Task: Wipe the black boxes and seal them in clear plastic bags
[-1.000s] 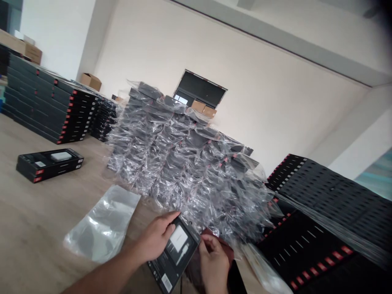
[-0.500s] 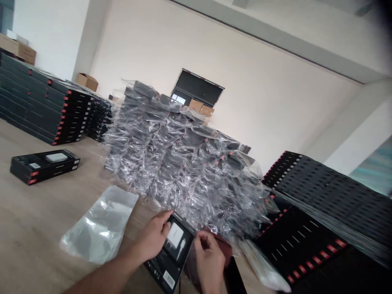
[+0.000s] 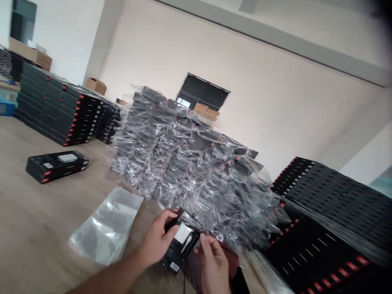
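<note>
My left hand (image 3: 157, 239) grips a slim black retail box (image 3: 175, 257) by its left side, thumb across the front. A white device is pictured on the box, with a small white label near its lower end. At the box's right edge, my right hand (image 3: 214, 263) is closed in a pinch; whatever lies between its fingertips is too small to make out. Behind that hand is a dark red item (image 3: 231, 258), partly covered. Flat clear plastic bags (image 3: 107, 224) lie on the table to the left of my hands.
A large heap of black boxes in clear bags (image 3: 183, 163) stands just beyond my hands. Two stacked boxes (image 3: 58, 165) lie at left, before a tall box stack (image 3: 55, 108). More black boxes (image 3: 315, 245) and a clear plastic bundle (image 3: 266, 271) are at right.
The box has tipped and its front looks shorter now. My left hand has shifted its hold, with the thumb now on the front. The camera view has swung slightly left.
</note>
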Demonstrator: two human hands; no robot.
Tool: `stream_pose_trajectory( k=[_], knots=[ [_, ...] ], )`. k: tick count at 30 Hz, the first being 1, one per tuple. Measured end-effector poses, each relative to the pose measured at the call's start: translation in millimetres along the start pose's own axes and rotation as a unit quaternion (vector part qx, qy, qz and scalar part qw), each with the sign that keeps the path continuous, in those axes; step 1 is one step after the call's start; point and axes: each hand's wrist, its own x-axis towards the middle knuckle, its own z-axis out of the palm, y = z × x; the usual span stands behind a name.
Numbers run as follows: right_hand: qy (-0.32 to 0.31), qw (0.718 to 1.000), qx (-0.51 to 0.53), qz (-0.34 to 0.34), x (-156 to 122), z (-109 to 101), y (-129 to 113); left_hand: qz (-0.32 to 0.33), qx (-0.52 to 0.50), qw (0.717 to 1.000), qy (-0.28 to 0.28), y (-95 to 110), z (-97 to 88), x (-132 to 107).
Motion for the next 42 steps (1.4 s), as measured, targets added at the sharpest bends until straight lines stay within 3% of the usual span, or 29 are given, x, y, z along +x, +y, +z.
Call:
stream_pose_trajectory(
  k=[4,8,10,12,16,20,22,23,25,27,29,31,37,39,42],
  knots=[
    [0.013,0.992,0.108,0.072,4.8,-5.5,2.6,-0.021,-0.115,0.992,-0.04,-0.4,2.8,0.5],
    [-0.006,0.988,0.091,0.121,6.6,-11.8,8.0,-0.047,-0.191,0.979,-0.049,-6.7,-0.3,4.3],
    [-0.022,0.988,0.087,0.123,5.3,-12.5,8.4,-0.055,-0.2,0.975,-0.082,-7.1,-6.8,7.9],
    [-0.045,0.989,0.075,0.117,2.8,-12.4,5.7,-0.052,-0.154,0.979,-0.125,-5.2,-17.1,12.9],
    [-0.148,0.985,-0.025,0.085,-3.1,-12.7,-4.2,-0.071,0.078,0.983,-0.151,-4.8,-41.9,21.7],
    [-0.308,0.941,-0.117,0.07,-9.0,-12.4,-2.8,-0.123,0.264,0.925,-0.245,-13.9,-54.9,18.9],
    [-0.347,0.923,-0.147,0.073,-11.5,-12.7,-1.3,-0.149,0.313,0.891,-0.294,-13.0,-54.5,14.8],
    [-0.357,0.919,-0.149,0.072,-12.4,-13.2,-2.6,-0.147,0.303,0.89,-0.309,-9.5,-53.4,13.2],
    [-0.355,0.923,-0.129,0.068,-13.2,-15.0,-10.5,-0.116,0.217,0.917,-0.315,2.5,-50.7,11.8],
    [-0.324,0.939,-0.099,0.057,-12.4,-17.0,-21.7,-0.082,0.12,0.947,-0.286,16.0,-48.8,12.7],
    [-0.296,0.949,-0.099,0.048,-10.9,-17.4,-28.2,-0.075,0.102,0.96,-0.249,22.8,-47.7,14.2],
    [-0.299,0.944,-0.126,0.057,-9.9,-15.4,-24.5,-0.091,0.133,0.958,-0.235,18.5,-46.7,14.8],
    [-0.392,0.906,-0.144,0.072,-14.1,-7.6,6.9,-0.144,0.25,0.915,-0.28,-23.4,-41.3,9.2],
    [-0.388,0.912,-0.111,0.067,-15.3,-7.1,4.4,-0.155,0.268,0.907,-0.284,-29.3,-40.4,8.1],
    [-0.31,0.946,-0.073,0.064,-14.5,-6.4,-8.1,-0.155,0.277,0.904,-0.286,-28.1,-40.2,7.8]
  ],
)
